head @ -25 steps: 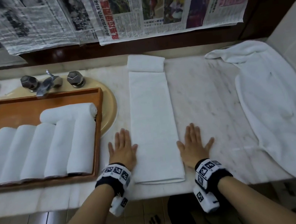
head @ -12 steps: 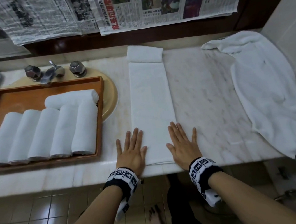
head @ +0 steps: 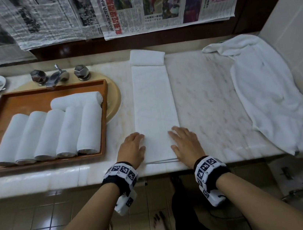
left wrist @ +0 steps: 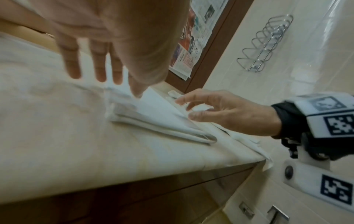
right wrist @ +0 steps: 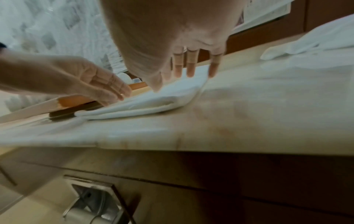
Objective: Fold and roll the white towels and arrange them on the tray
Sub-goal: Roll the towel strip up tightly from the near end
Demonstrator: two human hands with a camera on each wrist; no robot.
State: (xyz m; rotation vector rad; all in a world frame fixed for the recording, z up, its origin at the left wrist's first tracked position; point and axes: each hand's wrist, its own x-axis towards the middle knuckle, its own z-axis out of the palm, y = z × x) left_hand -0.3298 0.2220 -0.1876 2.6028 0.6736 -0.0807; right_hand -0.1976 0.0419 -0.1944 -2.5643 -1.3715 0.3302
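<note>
White folded towel [head: 154, 103] lay lengthwise on the marble counter [head: 206, 96], right of the wooden tray [head: 29, 97] holding six rolled towels [head: 51, 134]; left hand [head: 132, 150] and right hand [head: 186, 143], fingers loosely bent, rested on its near corners

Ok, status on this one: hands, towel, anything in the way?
Left hand and right hand open at folded towel's near corners. Six rolls on tray. Nothing blocking.

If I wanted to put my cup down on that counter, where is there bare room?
The widest bare marble lies between the folded towel strip and the loose towel. The tray has bare wood behind its rolled towels. It is crowded near the front edge, where the left hand and right hand flank the strip.
</note>
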